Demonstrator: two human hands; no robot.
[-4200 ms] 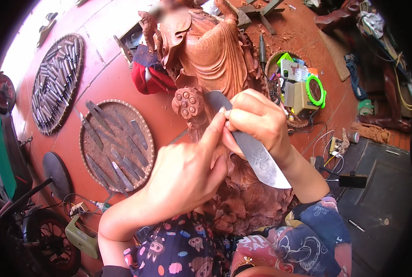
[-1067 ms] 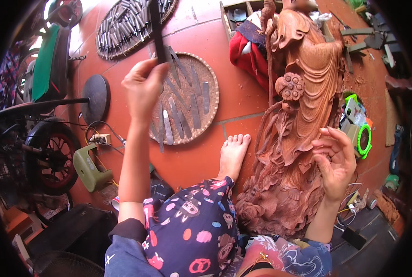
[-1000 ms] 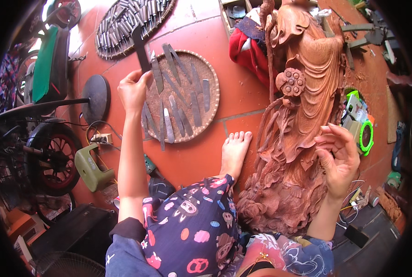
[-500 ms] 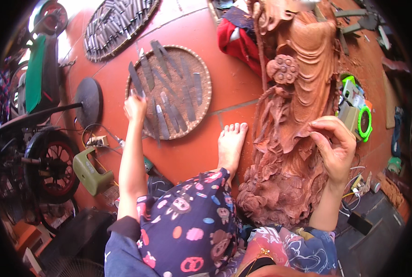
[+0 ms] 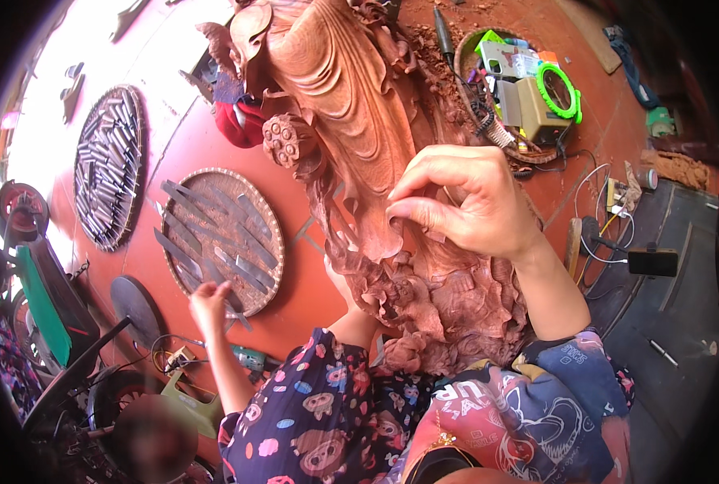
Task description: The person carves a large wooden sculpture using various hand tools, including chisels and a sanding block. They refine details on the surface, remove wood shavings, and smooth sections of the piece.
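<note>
A large carved reddish-brown wooden statue (image 5: 339, 73), with draped folds and a rugged base, lies in front of me. Above its lower part is my right hand (image 5: 484, 202), its fingers curled and the thumb and forefinger tips close together in a pinch. Anything held there is too small to make out. On the left, my left hand (image 5: 208, 308) is closed at the near rim of a round woven tray (image 5: 272, 218). Several flat dark metal blades (image 5: 214, 230) lie in that tray. Whether one is between my left fingers is hidden.
Farther left, another woven tray (image 5: 133, 121) holds many dark rods. A parked scooter (image 5: 49, 302) and a black disc (image 5: 136, 310) flank the left side. At right stand a tool basket (image 5: 460, 60), cables (image 5: 609, 242) and a phone (image 5: 652, 262).
The view has turned right, so the trays and statue sit farther left in it. My left hand has moved from the tray's left side to its near rim. My right hand keeps its pinched shape.
</note>
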